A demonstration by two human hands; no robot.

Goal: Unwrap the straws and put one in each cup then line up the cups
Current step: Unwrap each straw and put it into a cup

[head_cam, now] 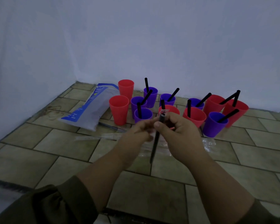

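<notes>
Between two hands: one black plastic straw (155,143), tilted, its top capped by a scrap of clear wrapper (164,111). Pinched near that top by the right hand (178,128). Close on the straw's left, the left hand (137,131), blurred, grip impossible to tell.

Beyond the straw, twelve plastic cups: six red cups (119,110) and six purple cups (213,126), ten of them with one black cup straw (173,94) each. One red cup right behind the straw, mostly hidden by the fingers.

Left of the straw, one white-and-blue plastic bag (87,110), lettering unreadable, and one thin wrapped straw (113,127) on the tiled floor (55,151). Under and right of the straw, crumpled clear wrappers (208,143), number unclear.
</notes>
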